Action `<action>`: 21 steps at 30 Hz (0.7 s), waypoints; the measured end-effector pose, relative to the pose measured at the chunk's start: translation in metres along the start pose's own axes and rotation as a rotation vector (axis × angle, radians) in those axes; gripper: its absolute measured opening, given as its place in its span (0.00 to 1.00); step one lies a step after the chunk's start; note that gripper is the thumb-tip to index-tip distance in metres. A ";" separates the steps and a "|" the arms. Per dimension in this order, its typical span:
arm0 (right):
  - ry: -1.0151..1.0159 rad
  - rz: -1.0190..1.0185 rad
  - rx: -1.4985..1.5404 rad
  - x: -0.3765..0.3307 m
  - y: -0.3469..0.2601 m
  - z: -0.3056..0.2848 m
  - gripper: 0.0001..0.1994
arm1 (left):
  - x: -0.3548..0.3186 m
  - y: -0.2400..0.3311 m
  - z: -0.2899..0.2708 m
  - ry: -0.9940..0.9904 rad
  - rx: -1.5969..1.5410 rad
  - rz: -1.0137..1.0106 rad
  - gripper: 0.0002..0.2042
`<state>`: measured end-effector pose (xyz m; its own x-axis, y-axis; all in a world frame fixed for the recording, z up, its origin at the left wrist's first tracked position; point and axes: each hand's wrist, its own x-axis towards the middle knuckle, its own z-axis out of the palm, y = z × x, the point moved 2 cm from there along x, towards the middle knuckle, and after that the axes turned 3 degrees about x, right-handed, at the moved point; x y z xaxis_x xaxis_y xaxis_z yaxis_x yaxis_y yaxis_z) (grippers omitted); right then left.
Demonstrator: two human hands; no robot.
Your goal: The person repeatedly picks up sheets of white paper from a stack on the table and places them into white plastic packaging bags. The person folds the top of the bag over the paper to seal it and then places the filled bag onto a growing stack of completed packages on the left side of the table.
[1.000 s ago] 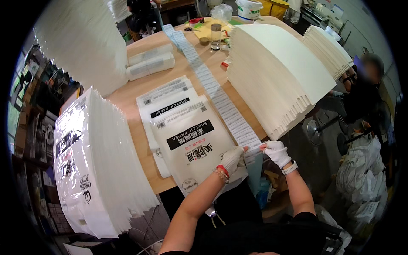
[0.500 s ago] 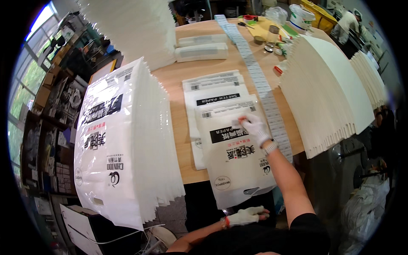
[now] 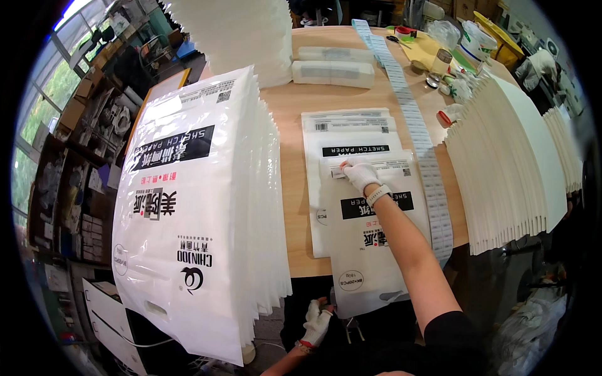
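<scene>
My right hand (image 3: 362,174), in a white glove with bare fingertips, lies on the upper left part of a printed clear plastic bag (image 3: 370,266). Its fingers reach flat over a small pale label (image 3: 338,172) near the bag's top edge. This bag overlaps more printed bags (image 3: 315,188) beneath it, and its lower end, with a handle slot, hangs past the table edge. Below that end, my left hand (image 3: 315,323), gloved the same way, is held off the table with thumb and fingers apart. I see nothing in it.
A tall stack of filled bags (image 3: 188,200) stands at left, with another white stack (image 3: 244,37) behind. A long label strip (image 3: 420,131) runs along the right. Further right stand white sheet stacks (image 3: 501,169). Wrapped bundles (image 3: 332,74), scissors (image 3: 397,40) and a jar (image 3: 441,61) lie at back.
My right hand has moved from the bag's middle right to its upper left, flattening there. My left hand has turned more upright and shifted left. The whole view has swung slightly.
</scene>
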<state>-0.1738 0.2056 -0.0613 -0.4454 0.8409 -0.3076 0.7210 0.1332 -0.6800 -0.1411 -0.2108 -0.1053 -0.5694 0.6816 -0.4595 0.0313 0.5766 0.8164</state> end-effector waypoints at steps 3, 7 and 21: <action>-0.009 0.031 -0.018 0.001 -0.002 0.000 0.10 | 0.002 0.000 0.004 -0.050 -0.135 -0.042 0.15; -0.009 0.052 -0.028 0.000 -0.004 -0.001 0.10 | 0.008 0.006 0.002 -0.144 -0.060 -0.088 0.19; 0.083 -0.100 -0.228 -0.013 -0.019 0.008 0.11 | 0.017 -0.002 0.021 -0.224 -0.056 -0.033 0.13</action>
<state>-0.1865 0.1881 -0.0498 -0.4823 0.8565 -0.1837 0.7807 0.3252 -0.5336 -0.1336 -0.1907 -0.1220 -0.3723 0.7497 -0.5471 -0.0335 0.5783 0.8152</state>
